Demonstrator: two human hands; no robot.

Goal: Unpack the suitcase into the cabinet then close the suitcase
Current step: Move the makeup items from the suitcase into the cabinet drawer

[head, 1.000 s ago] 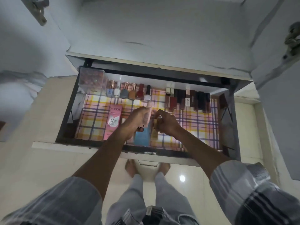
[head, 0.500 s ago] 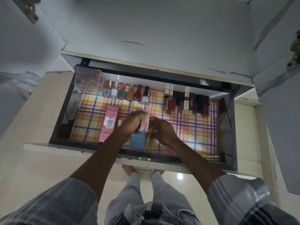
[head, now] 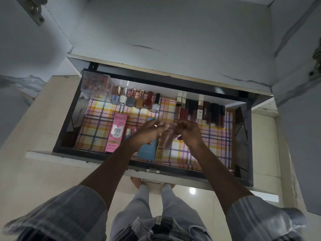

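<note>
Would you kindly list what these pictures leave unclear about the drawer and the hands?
Head view only:
- What the left hand and right hand hold between them: motion blur.
- The blue box: its label is covered by the left forearm.
- The clear organiser's contents: dim, hazy plastic.
- Lip gloss tubes: labels too small.
- The suitcase: out of frame.

Legible text appears on one item only: the pink carton (head: 116,132) lying flat in the drawer (head: 66,122), just to the left of the left hand's fingers (head: 159,126). Its top line reads "POND'S". The centre panel reads "BB+ CREAM". Below it, a band reads "IVORY", followed by a line that appears to read "SPF 30 PA++". The smaller print on this carton is too fine to read. Markings on the other containers are not legible.
</note>
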